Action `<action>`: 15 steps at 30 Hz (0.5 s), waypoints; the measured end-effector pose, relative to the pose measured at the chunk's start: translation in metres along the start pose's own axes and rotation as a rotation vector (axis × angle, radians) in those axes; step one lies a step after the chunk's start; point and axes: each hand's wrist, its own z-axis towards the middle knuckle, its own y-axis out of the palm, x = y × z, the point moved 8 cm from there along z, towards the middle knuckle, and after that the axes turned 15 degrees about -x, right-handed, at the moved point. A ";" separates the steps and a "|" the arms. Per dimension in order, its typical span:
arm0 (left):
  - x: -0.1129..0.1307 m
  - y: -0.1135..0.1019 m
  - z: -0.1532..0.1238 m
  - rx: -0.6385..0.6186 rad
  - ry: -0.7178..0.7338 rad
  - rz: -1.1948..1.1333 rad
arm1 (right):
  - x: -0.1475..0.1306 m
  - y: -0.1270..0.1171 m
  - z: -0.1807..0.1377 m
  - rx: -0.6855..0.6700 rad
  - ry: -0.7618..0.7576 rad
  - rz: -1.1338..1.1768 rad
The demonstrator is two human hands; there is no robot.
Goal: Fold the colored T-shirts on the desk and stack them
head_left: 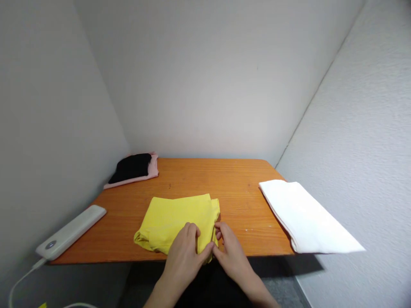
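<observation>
A wooden surface (239, 188) carries everything, its far edge against the wall. Along its right edge lies a folded white cloth (310, 218), covering the near right corner. The yellow cloth (180, 214), folded in layers, lies at about the middle of the near edge, its left end loosely rolled. At the far left corner a pink cloth (153, 166) lies under a smaller folded black cloth (131, 167). A long white device (72, 233) follows the left edge to the near left corner. The left hand (186, 246) rests on the yellow cloth, fingers bent; the right hand (227, 246) has its fingertips at that cloth's right edge. Whether either grips the fabric, I cannot tell. A thin white cord (21, 280) runs from the device's near end.
</observation>
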 end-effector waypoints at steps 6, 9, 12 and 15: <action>-0.036 -0.007 -0.014 -0.010 -0.011 -0.266 | 0.008 0.006 -0.001 0.025 0.067 -0.084; -0.046 -0.020 -0.028 0.064 0.022 -0.430 | 0.012 0.008 0.003 0.062 0.062 -0.112; -0.052 -0.046 -0.049 0.211 0.049 -0.596 | 0.014 0.002 0.006 0.098 0.038 -0.071; -0.053 -0.087 -0.078 0.383 0.056 -0.642 | -0.006 -0.024 -0.001 0.187 -0.069 -0.116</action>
